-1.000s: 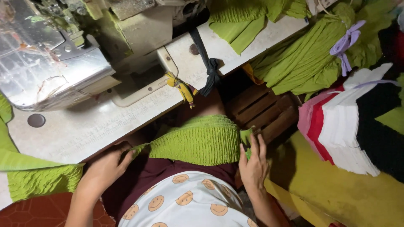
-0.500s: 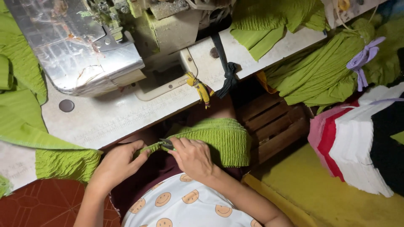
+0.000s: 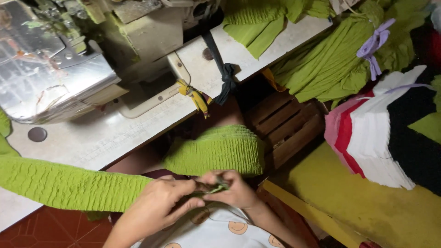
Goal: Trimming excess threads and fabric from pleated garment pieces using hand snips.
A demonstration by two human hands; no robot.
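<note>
A long strip of green shirred fabric [image 3: 69, 186] runs from the left across the sewing table's front edge to my lap. My left hand [image 3: 158, 204] and my right hand [image 3: 232, 188] meet over my lap, both pinching a bunched end of that green fabric [image 3: 216, 187] between the fingertips. Just beyond my hands a folded piece of the same ribbed green cloth [image 3: 216, 149] lies on my knee. What sits inside the pinch is too small to make out.
A sewing machine [image 3: 82, 55] stands on the white table [image 3: 115, 133] at the upper left. More green fabric [image 3: 330, 59] is heaped at the upper right, tied with a lilac strip. Stacked pink, red, white and black cloth [image 3: 386, 133] lies right, a wooden crate [image 3: 285, 124] beneath.
My right hand came in from the right end of the fabric to meet my left hand, and both moved lower over my lap, pinching the bunched end; the view shifted slightly.
</note>
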